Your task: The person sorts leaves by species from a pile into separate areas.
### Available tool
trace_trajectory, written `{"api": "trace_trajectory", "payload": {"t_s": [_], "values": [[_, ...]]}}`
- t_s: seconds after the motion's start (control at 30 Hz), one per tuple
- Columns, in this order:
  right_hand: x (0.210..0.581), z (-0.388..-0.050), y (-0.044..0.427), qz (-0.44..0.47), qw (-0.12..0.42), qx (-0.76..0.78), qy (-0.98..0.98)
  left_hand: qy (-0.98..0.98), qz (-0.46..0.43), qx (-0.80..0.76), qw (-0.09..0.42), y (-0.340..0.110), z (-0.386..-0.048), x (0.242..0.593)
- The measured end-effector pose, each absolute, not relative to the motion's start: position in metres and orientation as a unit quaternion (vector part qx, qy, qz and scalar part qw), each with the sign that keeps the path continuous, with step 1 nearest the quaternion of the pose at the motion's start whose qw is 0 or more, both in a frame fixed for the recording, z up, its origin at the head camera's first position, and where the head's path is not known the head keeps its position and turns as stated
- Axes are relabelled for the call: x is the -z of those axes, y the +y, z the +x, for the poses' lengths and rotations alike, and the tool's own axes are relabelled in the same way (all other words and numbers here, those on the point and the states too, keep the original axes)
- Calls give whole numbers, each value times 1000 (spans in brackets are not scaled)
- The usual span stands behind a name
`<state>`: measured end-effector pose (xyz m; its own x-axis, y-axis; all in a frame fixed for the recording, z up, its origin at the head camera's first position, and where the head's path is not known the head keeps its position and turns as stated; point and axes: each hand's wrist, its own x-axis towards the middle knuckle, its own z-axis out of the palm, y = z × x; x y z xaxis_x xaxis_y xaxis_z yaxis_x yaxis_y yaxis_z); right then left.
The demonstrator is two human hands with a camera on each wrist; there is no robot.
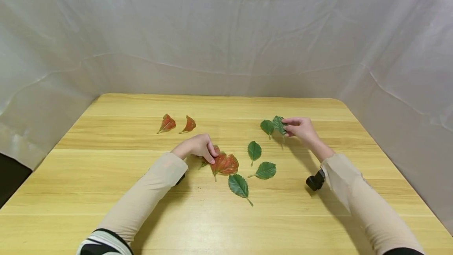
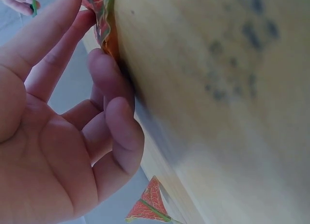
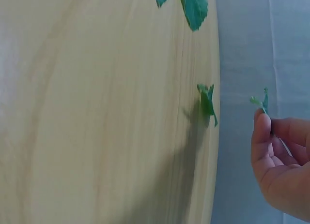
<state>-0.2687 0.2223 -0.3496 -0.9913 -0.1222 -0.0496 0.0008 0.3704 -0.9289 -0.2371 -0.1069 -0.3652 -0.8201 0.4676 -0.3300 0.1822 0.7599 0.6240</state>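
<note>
In the head view my left hand [image 1: 201, 147] pinches a red leaf [image 1: 219, 164] between thumb and fingers, low over the table, with another red leaf [image 1: 231, 164] against it. The left wrist view shows the palm side of my left hand [image 2: 63, 117], fingertips at the red leaf [image 2: 100, 16]. My right hand [image 1: 301, 128] pinches a green leaf [image 1: 279, 124] at the back right; a second green leaf [image 1: 267, 126] lies just left of it. The right wrist view has the right hand [image 3: 283, 161] holding its leaf [image 3: 265, 102] by thumb and finger.
Two red leaves, one left [image 1: 167, 123] and one right [image 1: 188, 124], lie at the back left of the wooden table [image 1: 106, 176]. Three green leaves [image 1: 254, 150] [image 1: 266, 170] [image 1: 238, 185] lie between the hands. Pale sheeting [image 1: 226, 34] hangs behind and beside the table.
</note>
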Motion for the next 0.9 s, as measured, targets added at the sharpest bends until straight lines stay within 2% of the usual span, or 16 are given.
{"api": "trace_trajectory", "payload": {"t_s": [0.53, 0.9], "values": [[361, -292, 242, 35, 59, 528, 846, 906, 170, -302, 245, -107, -237, 366], [369, -305, 240, 31, 69, 534, 842, 903, 180, -302, 245, -107, -236, 365]]}}
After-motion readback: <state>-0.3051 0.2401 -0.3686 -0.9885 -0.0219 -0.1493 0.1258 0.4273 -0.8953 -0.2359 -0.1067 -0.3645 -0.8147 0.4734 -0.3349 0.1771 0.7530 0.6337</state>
